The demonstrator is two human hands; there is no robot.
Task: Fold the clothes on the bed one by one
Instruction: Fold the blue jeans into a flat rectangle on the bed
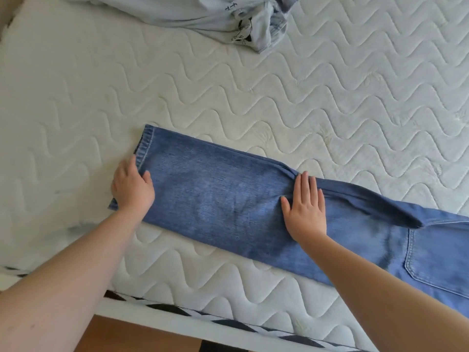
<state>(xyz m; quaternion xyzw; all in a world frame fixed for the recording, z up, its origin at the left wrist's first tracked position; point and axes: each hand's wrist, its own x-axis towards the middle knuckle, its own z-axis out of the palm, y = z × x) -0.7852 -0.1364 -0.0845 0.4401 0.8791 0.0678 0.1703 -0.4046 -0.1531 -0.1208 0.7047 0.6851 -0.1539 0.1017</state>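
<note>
A pair of blue jeans (218, 196) lies flat across the white quilted mattress (279, 97), folded lengthwise, with the leg hems at the left and a back pocket at the right edge of view. My left hand (132, 185) grips the hem end, thumb on top of the denim and fingers curled at the edge. My right hand (304, 207) presses flat on the middle of the legs with straight fingers.
A crumpled pale grey garment (218, 19) with a dark print lies at the far side of the mattress. The bed's near edge with black-and-white trim (228, 323) runs along the bottom, above a wooden floor (142, 336).
</note>
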